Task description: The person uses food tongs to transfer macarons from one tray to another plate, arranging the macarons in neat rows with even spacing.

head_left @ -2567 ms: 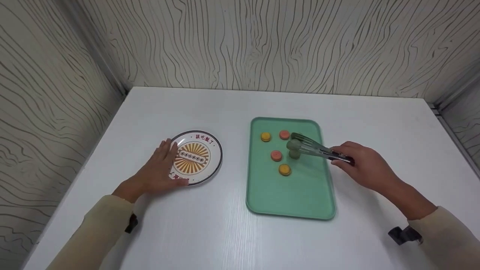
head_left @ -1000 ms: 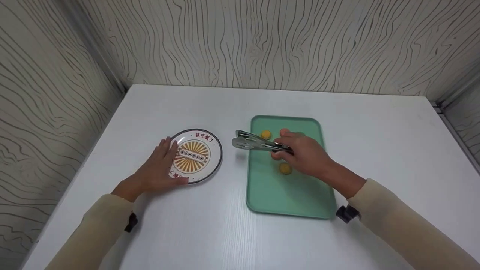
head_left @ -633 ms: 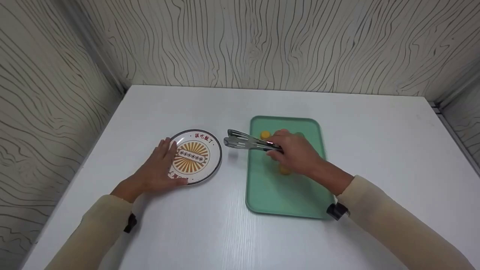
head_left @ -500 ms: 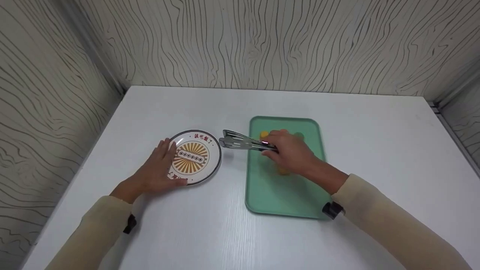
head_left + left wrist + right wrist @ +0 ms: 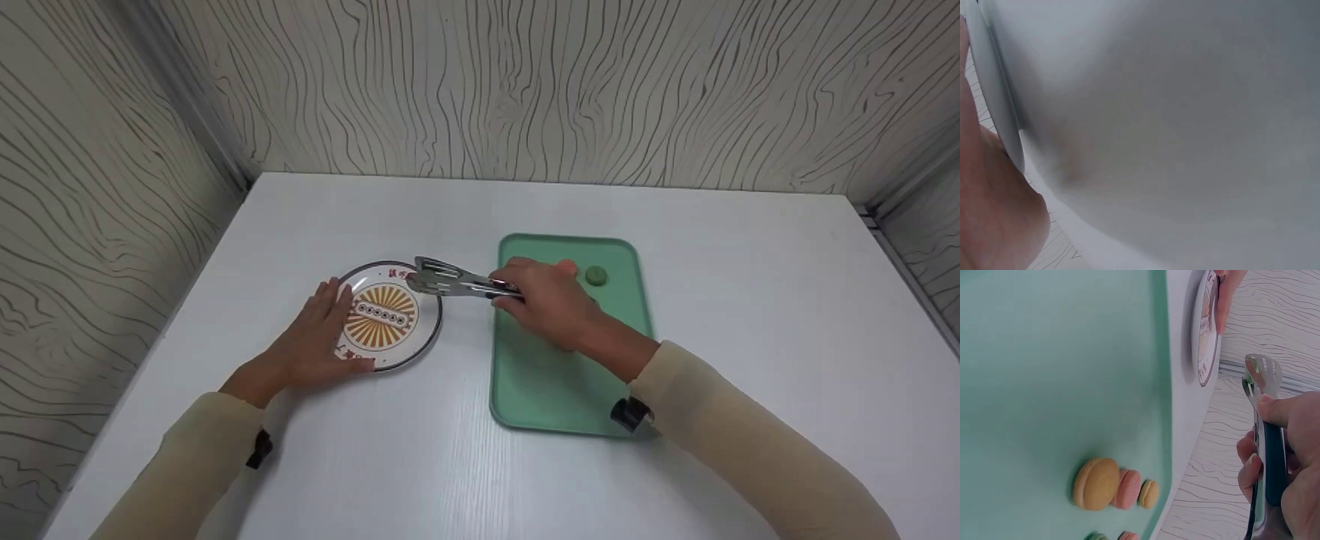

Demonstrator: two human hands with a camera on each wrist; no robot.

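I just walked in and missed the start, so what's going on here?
A person's right hand grips tongs, their tips over the plate's far right edge; whether they hold anything is hard to tell. The left hand rests on the plate's left rim. Five macarons lie on the green tray.

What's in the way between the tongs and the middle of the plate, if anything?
Nothing visible. The tongs, held in the right hand, reach over the far right edge of the plate. The left hand rests at the plate's left side, off that path.
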